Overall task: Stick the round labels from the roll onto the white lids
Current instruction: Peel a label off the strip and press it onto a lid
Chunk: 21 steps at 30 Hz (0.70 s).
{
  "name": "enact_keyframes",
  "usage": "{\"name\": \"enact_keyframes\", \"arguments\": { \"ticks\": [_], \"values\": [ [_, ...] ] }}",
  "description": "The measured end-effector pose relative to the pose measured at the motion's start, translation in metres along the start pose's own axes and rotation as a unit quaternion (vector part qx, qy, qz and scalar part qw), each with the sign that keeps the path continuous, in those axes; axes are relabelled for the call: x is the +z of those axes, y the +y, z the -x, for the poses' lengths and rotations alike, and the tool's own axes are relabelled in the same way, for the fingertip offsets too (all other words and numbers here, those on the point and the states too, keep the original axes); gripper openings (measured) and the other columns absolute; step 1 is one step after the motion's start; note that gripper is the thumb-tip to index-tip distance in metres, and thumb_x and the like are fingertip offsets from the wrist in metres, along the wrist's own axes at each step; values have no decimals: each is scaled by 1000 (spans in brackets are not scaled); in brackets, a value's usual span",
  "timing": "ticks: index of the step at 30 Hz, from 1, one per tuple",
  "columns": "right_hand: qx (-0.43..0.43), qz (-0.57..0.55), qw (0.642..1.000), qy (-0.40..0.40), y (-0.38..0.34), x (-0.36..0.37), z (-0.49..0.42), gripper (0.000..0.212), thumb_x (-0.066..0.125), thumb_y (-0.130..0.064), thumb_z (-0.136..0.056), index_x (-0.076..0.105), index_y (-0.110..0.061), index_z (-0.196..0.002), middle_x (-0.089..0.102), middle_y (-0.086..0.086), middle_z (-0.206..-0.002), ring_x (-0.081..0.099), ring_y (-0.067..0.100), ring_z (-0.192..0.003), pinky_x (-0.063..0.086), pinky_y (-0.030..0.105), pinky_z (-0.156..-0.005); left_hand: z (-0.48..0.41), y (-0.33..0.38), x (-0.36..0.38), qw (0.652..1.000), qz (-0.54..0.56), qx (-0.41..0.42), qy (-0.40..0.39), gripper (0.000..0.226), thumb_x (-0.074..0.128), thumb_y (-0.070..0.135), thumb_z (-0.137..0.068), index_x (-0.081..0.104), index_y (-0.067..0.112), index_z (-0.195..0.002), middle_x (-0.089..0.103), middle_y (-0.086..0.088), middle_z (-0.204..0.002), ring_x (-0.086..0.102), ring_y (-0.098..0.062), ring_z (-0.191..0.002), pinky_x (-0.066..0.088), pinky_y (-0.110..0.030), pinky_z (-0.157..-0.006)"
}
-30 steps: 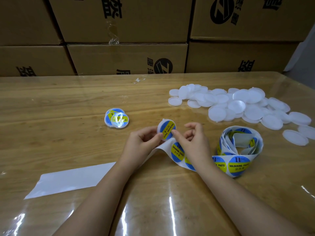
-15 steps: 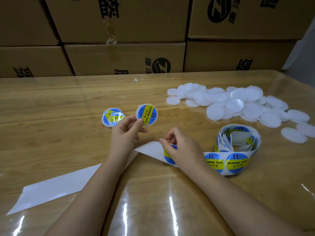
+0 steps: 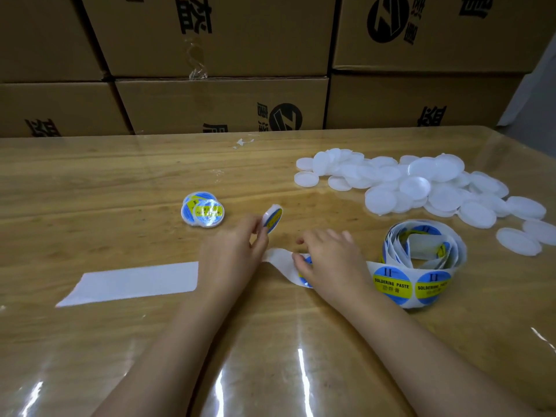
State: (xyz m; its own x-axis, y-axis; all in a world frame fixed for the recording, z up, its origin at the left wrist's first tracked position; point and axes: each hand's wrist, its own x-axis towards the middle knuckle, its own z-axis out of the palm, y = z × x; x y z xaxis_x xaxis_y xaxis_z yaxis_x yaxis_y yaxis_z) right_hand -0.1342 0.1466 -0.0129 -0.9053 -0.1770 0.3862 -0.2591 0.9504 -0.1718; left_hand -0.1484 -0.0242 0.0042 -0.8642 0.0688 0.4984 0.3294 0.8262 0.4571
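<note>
Left hand: pinches labelled lid, tilted on edge.
Right hand: presses label strip beside label roll.

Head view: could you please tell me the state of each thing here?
Held lid, labelled, tilted.
Left hand, pinches that lid.
Backing, peeled bare, flat.
Right hand, rests on backing, thumb on a label.
Roll, partly unwound.
Finished lids, two, overlapping.
White lids, unlabelled, heaped.

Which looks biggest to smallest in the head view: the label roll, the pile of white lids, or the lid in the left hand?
1. pile of white lids
2. label roll
3. held lid, seen tilted in the left hand
</note>
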Motion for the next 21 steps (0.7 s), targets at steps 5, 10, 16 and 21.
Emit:
{"name": "enact_keyframes", "arguments": {
  "ticks": [5,10,16,21],
  "values": [
    [-80,-2,997,19,-12,-1,1,17,57,-25,-87,65,-14,-96,64,4,-92,58,26,-91,35,37,-77,-1,19,-5,973,226,30,40,5,60,16,-91,64,18,-93,64,11,-75,60,-6,-66,46,-20,-61],
    [-96,-140,983,-63,-11,-2,3,20,57,-32,-89,63,-16,-100,55,-4,-92,50,16,-93,38,32,-86,-3,26,1,809,529,-232,-109,6,56,11,-93,62,11,-91,66,1,-66,66,-11,-57,49,-20,-48],
    [62,-425,897,-105,-2,-6,-1,29,61,-29,-90,52,-22,-63,56,-7,-64,49,6,-64,44,33,-67,-3,11,7,813,524,-238,-84,9,54,8,-93,62,11,-90,67,5,-65,62,-8,-52,48,-17,-47],
    [151,-531,833,-33,-2,-5,-6,19,67,-33,-84,51,-22,-86,66,14,-82,57,17,-68,51,47,-76,-1,7,10,826,514,-196,-122,12,54,8,-93,64,14,-95,69,4,-68,61,-8,-55,47,-17,-50]
  ]
}}
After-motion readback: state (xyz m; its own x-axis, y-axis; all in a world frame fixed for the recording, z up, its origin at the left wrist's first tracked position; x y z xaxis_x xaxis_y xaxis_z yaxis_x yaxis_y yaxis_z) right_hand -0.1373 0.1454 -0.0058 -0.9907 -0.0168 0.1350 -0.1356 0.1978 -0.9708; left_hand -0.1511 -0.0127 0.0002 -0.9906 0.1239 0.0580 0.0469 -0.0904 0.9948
